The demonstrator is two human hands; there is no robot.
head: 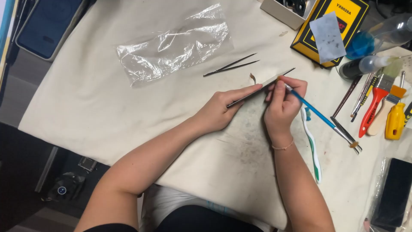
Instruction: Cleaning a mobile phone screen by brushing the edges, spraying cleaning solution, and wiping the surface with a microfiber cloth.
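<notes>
Between both hands, a thin flat panel [257, 89] stood on edge, looking light and fragile; left hand [221, 109] pinched its edges, right hand [283, 103] gripped a blue brush [319, 115].

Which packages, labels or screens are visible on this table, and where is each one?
Yellow and black box: flat rectangle, top right, grey paper lying on it.
Clear plastic bag: crumpled, top centre.
Dark phone: black rectangle, bottom right edge.
Blue flat case: top left, off the cloth.
</notes>
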